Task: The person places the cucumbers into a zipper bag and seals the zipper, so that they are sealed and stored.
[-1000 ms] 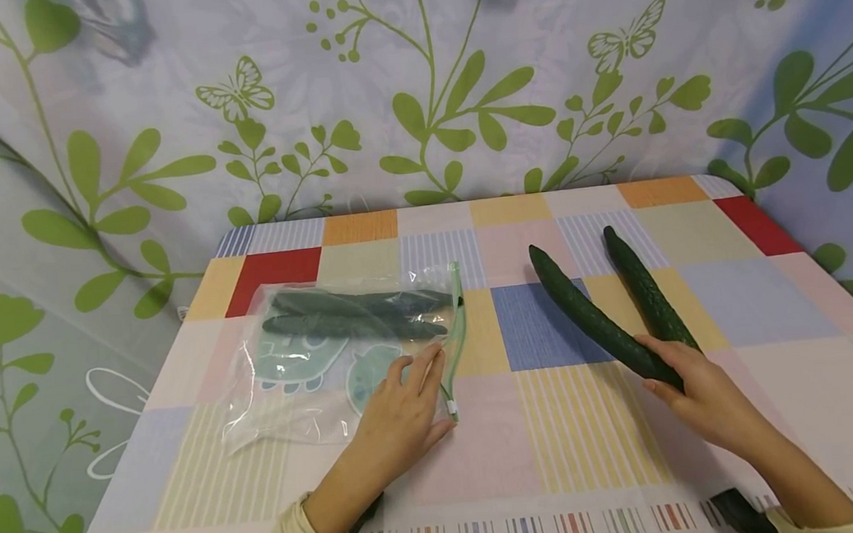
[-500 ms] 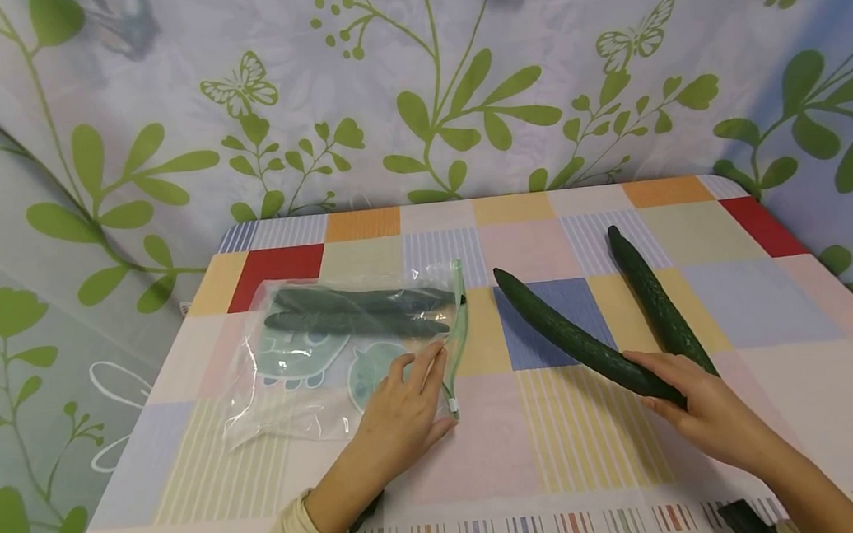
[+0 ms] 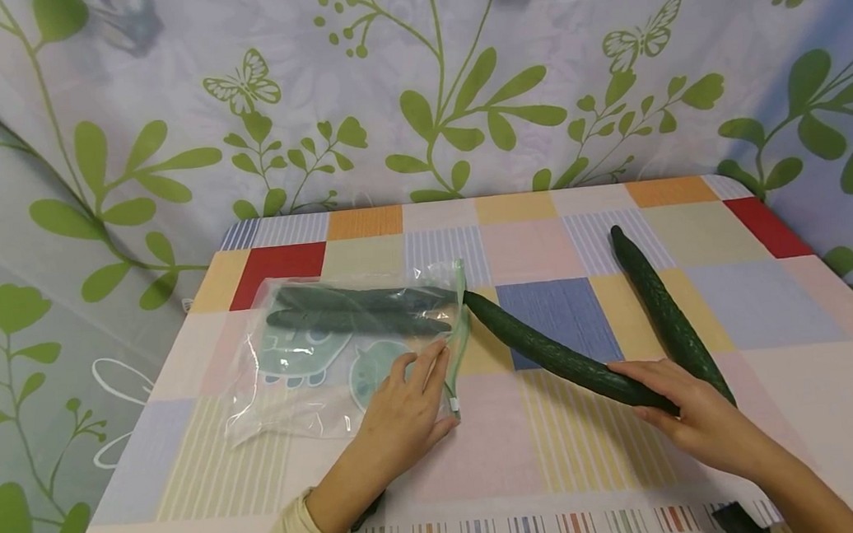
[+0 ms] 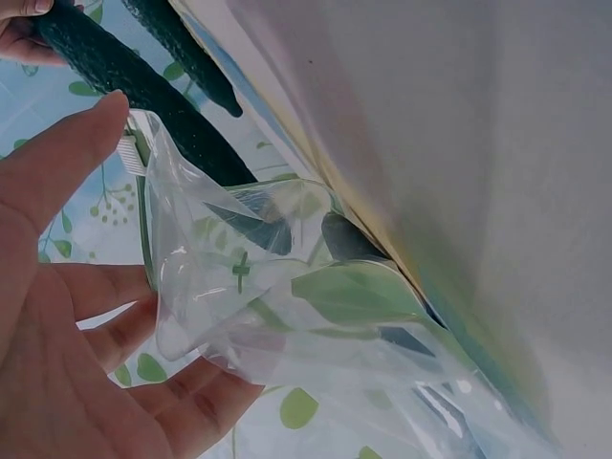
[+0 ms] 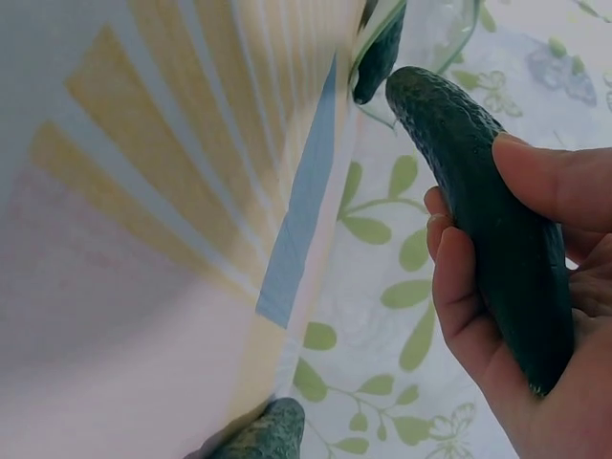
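Two cucumbers [image 3: 362, 299] in bag [image 3: 306, 411]; loose cucumber [image 3: 665, 308] beside right hand [image 3: 695, 417].

Head view: the right hand [image 3: 697, 413] conceals the near end of the gripped cucumber [image 3: 551, 344]; from where I stand, the bag film [image 3: 295, 412] blurs the enclosed cucumbers [image 3: 355, 300]. Right wrist view: the lower edge cuts off the loose cucumber [image 5: 266, 435].

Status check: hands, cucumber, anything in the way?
Left hand touching bag. Right hand gripping cucumber, tip at bag mouth. Two bagged cucumbers, ends near mouth.
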A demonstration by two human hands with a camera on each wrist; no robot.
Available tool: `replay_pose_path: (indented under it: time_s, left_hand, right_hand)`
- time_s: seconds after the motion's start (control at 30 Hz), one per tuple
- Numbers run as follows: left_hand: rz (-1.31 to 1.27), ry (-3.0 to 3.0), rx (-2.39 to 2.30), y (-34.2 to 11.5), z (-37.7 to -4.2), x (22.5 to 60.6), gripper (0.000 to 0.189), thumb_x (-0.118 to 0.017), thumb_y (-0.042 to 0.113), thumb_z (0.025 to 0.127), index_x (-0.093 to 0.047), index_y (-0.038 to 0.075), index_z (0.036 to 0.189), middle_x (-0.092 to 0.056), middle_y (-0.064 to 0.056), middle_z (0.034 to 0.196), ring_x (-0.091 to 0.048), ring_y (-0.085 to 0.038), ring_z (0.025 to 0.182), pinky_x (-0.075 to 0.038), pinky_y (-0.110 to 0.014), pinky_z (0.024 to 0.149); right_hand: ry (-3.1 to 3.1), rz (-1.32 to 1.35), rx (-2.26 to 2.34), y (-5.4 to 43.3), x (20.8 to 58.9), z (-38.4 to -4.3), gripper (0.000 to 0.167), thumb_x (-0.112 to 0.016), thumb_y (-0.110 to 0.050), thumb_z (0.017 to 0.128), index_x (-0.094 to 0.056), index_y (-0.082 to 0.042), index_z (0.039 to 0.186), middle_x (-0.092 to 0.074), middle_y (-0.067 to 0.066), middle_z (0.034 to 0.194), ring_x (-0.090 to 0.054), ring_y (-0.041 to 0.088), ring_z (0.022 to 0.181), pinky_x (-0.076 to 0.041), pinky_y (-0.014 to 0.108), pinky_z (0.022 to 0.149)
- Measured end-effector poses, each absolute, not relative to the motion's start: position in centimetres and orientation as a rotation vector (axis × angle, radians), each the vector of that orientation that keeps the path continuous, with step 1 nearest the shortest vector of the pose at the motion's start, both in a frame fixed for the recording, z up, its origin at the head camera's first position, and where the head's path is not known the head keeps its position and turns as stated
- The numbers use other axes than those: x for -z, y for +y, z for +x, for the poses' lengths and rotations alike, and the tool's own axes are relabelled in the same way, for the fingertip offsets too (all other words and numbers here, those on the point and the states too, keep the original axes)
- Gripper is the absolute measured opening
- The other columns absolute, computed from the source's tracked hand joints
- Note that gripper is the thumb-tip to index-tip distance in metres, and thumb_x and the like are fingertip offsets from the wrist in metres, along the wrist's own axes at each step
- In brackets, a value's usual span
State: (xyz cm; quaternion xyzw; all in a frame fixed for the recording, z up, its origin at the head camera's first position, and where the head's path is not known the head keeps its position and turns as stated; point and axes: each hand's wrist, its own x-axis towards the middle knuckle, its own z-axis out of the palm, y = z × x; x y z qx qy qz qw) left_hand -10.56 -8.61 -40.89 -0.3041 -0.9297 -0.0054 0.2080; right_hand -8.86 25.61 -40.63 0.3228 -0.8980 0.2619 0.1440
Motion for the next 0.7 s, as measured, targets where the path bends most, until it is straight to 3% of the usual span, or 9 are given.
replay_pose_path:
  time_s: [0.2,0.5,0.6,0.7]
  left_hand:
    - [-0.843,-2.608,-0.006,-8.7,-10.5,40.9,0.082,-0.071,0.047,0.071,-0.044,0.001,0.133,-0.041,-0.007,0.135,-0.05,-0.029,0.107,-0.053,-0.03,0.069]
    - [-0.842,-2.588,-0.021,-8.6,-10.5,41.2,0.082,-0.072,0.05,0.069,-0.047,0.002,0.131,-0.042,-0.007,0.134,-0.049,-0.03,0.108,-0.052,-0.031,0.072]
    - [-0.849,-2.553,-0.015,-8.6,-10.4,41.4,0.081,-0.073,0.05,0.067,-0.049,0.002,0.129,-0.043,-0.007,0.132,-0.049,-0.028,0.104,-0.049,-0.031,0.07]
    - [-0.852,-2.521,-0.019,-8.5,-10.4,41.5,0.08,-0.074,0.05,0.066,-0.051,0.003,0.127,-0.045,-0.007,0.13,-0.048,-0.025,0.096,-0.045,-0.028,0.066]
  right_hand:
    - [-2.61,0.933,-0.687,24.9,40.4,-9.3,0.073,-0.075,0.007,0.059,-0.053,-0.011,0.127,-0.059,-0.001,0.11,-0.043,-0.008,0.104,-0.035,0.003,0.079]
    - [-2.61,1.031,-0.722,23.5,40.3,-10.8,0.068,-0.073,0.004,0.064,-0.053,-0.012,0.127,-0.06,-0.003,0.104,-0.048,-0.001,0.094,-0.041,0.014,0.072]
    - [-2.592,1.068,-0.732,23.0,40.5,-11.4,0.065,-0.073,0.003,0.064,-0.054,-0.011,0.125,-0.062,-0.001,0.106,-0.05,0.001,0.096,-0.042,0.013,0.075]
    - [-2.565,1.121,-0.752,22.4,40.5,-12.0,0.065,-0.073,0.003,0.065,-0.054,-0.011,0.125,-0.063,0.0,0.104,-0.05,0.002,0.092,-0.044,0.018,0.069]
